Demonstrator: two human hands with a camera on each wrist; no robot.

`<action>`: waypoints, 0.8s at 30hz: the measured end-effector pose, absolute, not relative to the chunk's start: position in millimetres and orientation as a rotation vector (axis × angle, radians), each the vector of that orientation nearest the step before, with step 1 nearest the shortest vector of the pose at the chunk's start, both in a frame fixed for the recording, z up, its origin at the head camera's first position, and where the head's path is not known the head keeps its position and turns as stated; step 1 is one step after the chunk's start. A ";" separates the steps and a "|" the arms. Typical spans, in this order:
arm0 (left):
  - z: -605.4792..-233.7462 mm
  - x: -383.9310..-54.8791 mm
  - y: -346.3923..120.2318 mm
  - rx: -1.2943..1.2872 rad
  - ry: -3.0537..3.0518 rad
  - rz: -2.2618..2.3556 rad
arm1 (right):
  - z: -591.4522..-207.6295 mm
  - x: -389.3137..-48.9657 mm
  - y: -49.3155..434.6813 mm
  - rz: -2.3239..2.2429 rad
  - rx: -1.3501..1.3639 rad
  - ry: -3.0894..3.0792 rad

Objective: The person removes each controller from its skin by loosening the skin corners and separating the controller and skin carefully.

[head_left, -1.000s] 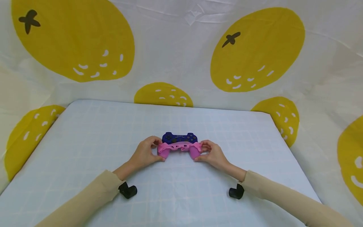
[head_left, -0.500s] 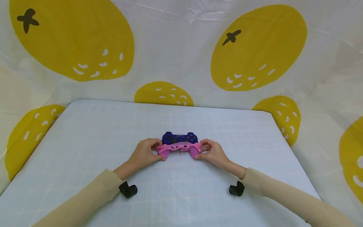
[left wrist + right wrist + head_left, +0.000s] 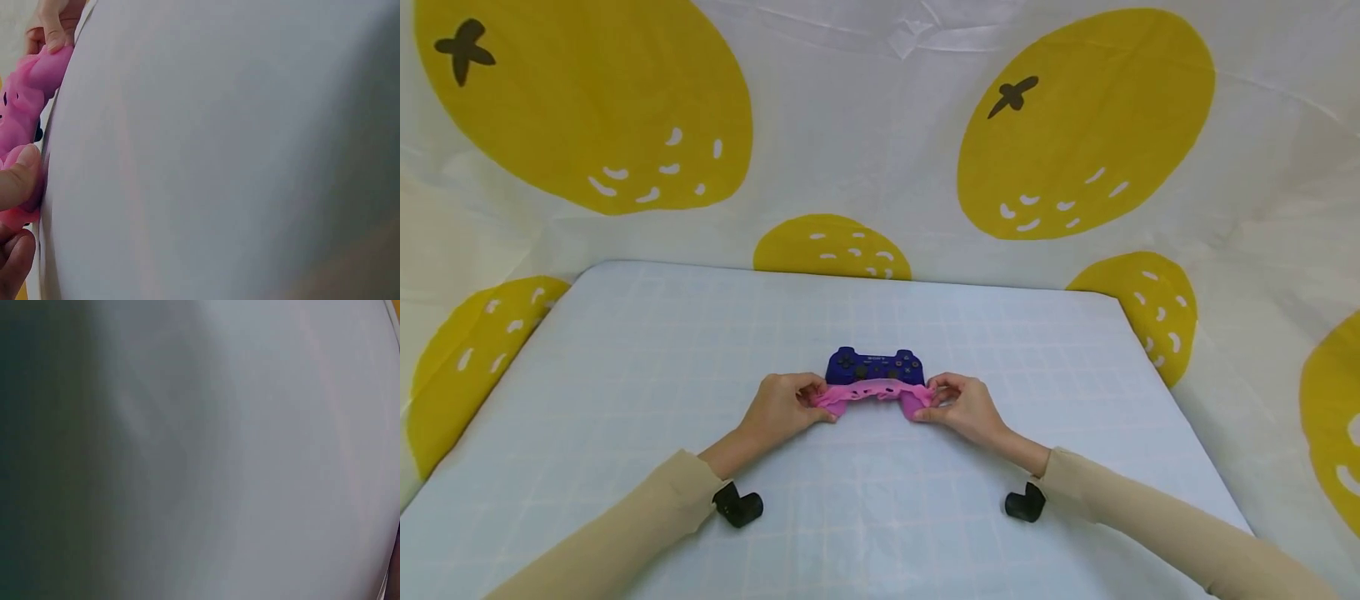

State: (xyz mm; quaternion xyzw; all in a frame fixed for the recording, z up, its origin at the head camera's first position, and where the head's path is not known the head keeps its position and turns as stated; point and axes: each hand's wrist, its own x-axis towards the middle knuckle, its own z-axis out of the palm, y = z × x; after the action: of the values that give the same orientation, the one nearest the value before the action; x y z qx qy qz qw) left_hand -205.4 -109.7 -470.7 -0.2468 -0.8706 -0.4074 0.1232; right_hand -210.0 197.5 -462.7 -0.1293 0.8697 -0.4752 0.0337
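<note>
A dark blue game controller (image 3: 874, 365) lies near the middle of the table, its button face showing. A pink silicone sleeve (image 3: 877, 389) covers its two grips and folds across the lower part of its body. My left hand (image 3: 782, 408) pinches the sleeve at the left grip, thumb below and fingers above. At the right grip my right hand (image 3: 966, 408) pinches the sleeve in the same way. In the left wrist view, the pink sleeve (image 3: 22, 106) runs between both hands at the left edge. The right wrist view shows almost only blurred cloth.
A pale blue checked cloth (image 3: 865, 500) covers the table. Behind it hangs a white curtain (image 3: 850, 108) with large yellow fruit prints. A small black camera (image 3: 739, 505) sits at the left wrist, another black camera (image 3: 1026, 503) at the right wrist.
The sleeve's upper edge has shifted slightly down toward the grips, baring a little more of the blue controller. Both hands keep their pinch and have moved very little.
</note>
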 end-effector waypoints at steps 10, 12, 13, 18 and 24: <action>-471.5 -203.2 -110.7 -0.668 -2.555 -1.182 | -456.6 -211.5 197.5 -1.322 -0.504 2.796; -472.9 -201.7 -110.9 -0.634 -2.561 -1.182 | -455.0 -211.3 196.7 -1.294 -0.491 2.796; -473.0 -201.0 -110.9 -0.620 -2.558 -1.177 | -454.6 -211.2 196.5 -1.282 -0.471 2.797; -471.9 -199.6 -109.3 -0.582 -2.565 -1.092 | -454.3 -210.5 197.2 -1.269 -0.454 2.783; -468.4 -199.3 -107.9 -0.567 -2.598 -1.044 | -459.4 -212.2 199.8 -1.263 -0.543 2.820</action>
State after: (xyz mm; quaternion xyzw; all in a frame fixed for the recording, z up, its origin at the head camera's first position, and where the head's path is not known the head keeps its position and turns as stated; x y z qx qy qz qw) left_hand -199.3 -107.9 -468.4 -0.1964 -0.9002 -0.3617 0.1421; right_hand -212.2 199.8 -459.4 -0.1732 0.8989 -0.4025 0.0023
